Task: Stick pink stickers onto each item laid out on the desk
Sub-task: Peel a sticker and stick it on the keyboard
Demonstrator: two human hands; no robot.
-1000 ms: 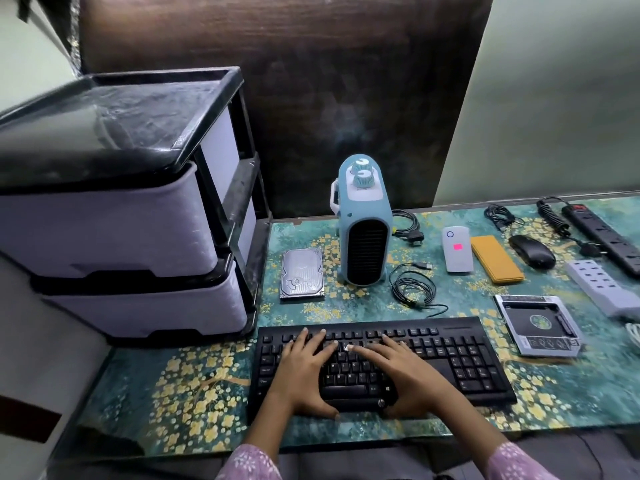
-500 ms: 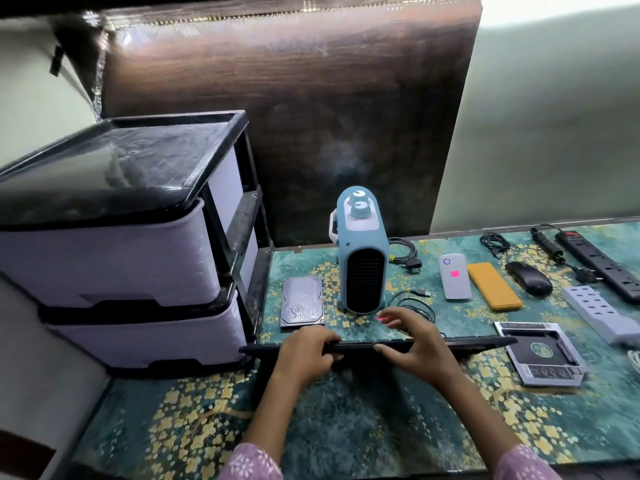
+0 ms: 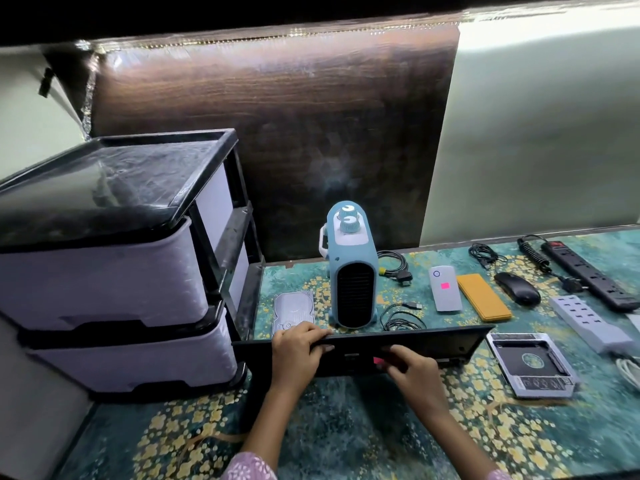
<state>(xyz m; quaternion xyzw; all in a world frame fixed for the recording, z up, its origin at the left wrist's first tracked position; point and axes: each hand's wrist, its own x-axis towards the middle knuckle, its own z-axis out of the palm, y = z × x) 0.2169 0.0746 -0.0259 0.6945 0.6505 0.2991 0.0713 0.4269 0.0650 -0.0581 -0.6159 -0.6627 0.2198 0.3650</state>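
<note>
Standing on its long near edge at mid-desk, black keyboard shows its underside to the camera. Left hand grips the raised top edge towards the left end, fingers curled over it. Right hand lies against the underside near the middle, fingertips pressing on a pink sticker; nothing held. Just beyond the keyboard: blue heater, hard drive to its left. Farther right, white power bank already carries a pink tag.
</note>
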